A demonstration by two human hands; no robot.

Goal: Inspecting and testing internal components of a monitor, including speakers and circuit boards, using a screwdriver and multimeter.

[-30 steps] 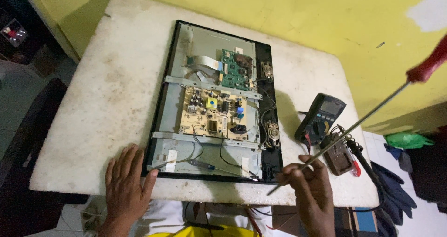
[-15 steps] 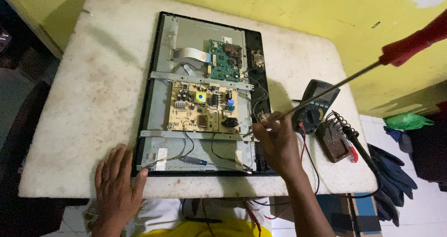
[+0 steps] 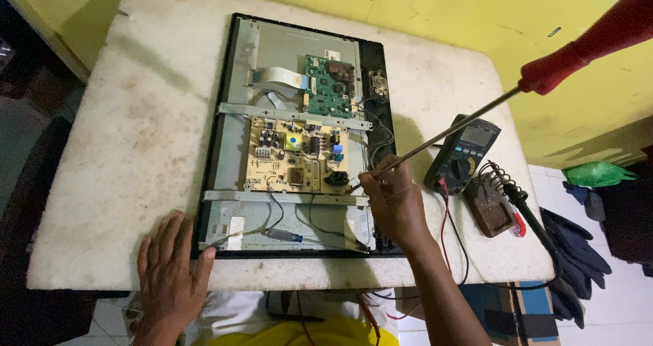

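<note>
Red-handled screwdriver [image 3: 476, 118] here, a really long one: the right hand [image 3: 394, 200] has its fingers pinched shut around the thin metal shaft down near the tip, and that tip sits at the right edge of the tan power board [image 3: 299, 157], just ahead of the fingertips. Its handle sticks way up and off to the right of that hand. Left hand [image 3: 170, 271] is flat and spread open, holding nothing, palm on the worktop [image 3: 129, 142] with the fingertips touching the near-left corner of the opened flat-screen panel [image 3: 231, 108]. I count two circuit boards inside the panel: the tan one, and a smaller green board [image 3: 329, 86] further away from the hands. Two metal cross bars as well. Just right of the right hand: one dark multimeter [image 3: 462, 154] with red and black leads, and one soldering iron [image 3: 524, 206] resting in its coil stand
</note>
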